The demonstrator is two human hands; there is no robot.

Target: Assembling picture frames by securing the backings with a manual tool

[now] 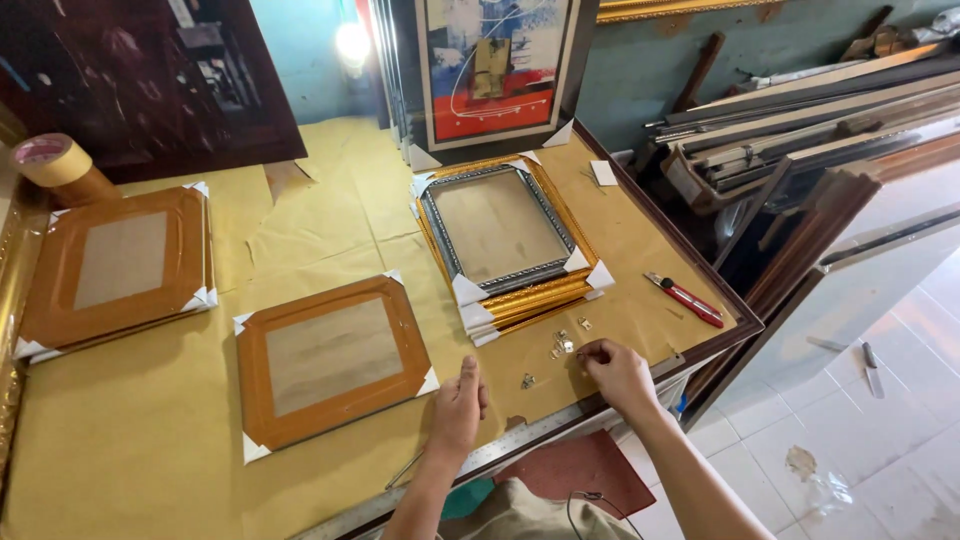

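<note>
Fingertips of the right hand [618,372] pinch together at small metal hangers [562,344] lying lower centre on the brown paper; the left hand [458,405] rests loosely curled, empty, just right of the brown picture frame [330,358]

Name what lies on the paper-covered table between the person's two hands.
In the head view, one small metal hanger clip lies on the brown paper between the left hand and the right hand; more clips sit just beyond, nearer the stacked frames.
</note>
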